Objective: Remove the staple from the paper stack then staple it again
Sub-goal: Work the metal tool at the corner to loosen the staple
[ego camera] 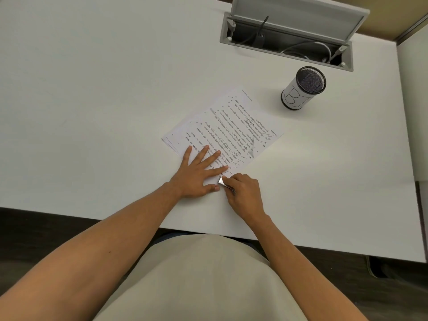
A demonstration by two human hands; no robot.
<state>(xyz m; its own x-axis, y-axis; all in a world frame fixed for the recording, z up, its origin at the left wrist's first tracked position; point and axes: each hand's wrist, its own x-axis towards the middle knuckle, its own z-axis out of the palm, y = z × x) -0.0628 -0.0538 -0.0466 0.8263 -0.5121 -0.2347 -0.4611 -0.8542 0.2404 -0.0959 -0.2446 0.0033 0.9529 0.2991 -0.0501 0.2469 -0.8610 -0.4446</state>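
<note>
A stack of printed pages point(228, 121) with pen marks lies at an angle in the middle of the white desk point(92, 100). My left hand point(199, 172) lies flat on the near corner of the stack, fingers spread, pressing it down. My right hand point(243, 193) is closed around a small silvery metal tool point(222, 181), probably a staple remover. The tool's tip touches the near corner of the stack, between my left thumb and forefinger. The staple itself is too small to make out.
A black mesh pen cup point(303, 89) with a white label stands to the right beyond the paper. Behind it, an open cable hatch point(287, 35) in the desk holds cables. A white partition point(414, 107) bounds the desk's right side. The desk's front edge runs near my body.
</note>
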